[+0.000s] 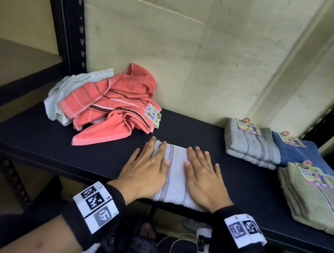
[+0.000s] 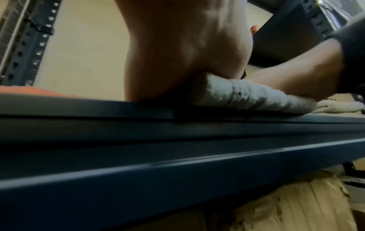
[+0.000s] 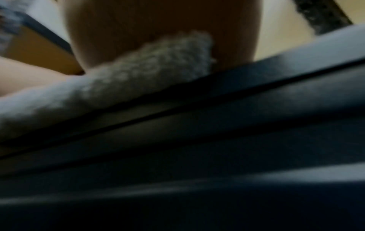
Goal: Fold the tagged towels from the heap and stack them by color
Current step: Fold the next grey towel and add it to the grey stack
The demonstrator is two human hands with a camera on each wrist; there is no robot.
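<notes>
Hands flat: left hand [image 1: 147, 167] and right hand [image 1: 202, 175] press the folded grey towel [image 1: 175, 176], long axis 12-to-6. Matching grey stack [image 1: 251, 145] lies at 2 o'clock, nearer the right hand.

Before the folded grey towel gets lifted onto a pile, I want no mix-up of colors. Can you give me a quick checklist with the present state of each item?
1. Both hands flat on the grey towel: left hand, right hand. Ok.
2. Fold lies flat and even: ok.
3. Matching grey pile in place at the right: ok.
4. Blue pile and green pile kept apart from the grey: ok.
5. Tag on the pressed towel: cannot tell, none shows.
6. Heap cleared: not ok, coral and pale towels remain.
</notes>
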